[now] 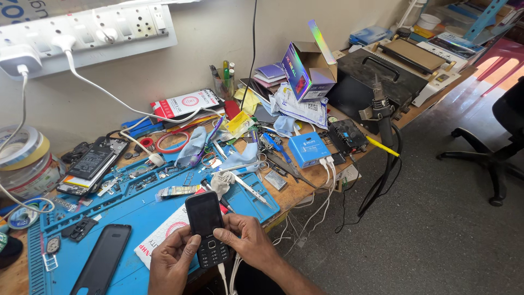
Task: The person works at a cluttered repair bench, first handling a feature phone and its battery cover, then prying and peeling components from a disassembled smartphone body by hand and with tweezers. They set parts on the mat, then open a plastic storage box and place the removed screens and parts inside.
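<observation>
Both my hands hold a small black keypad phone point(206, 228) upright over the blue work mat point(125, 218). My left hand point(170, 261) grips its lower left side with the thumb on the keys. My right hand point(248, 243) wraps its right side. A white cable point(222, 275) hangs from the phone's bottom end. The phone's screen is dark.
A black phone back cover point(102, 258) lies on the mat at the left. An opened smartphone point(93, 164) rests at the back left. Tweezers, tools, a blue box point(308, 148), a hot-air station point(382, 112), tape rolls point(22, 147) and a wall power strip point(87, 30) crowd the wooden bench.
</observation>
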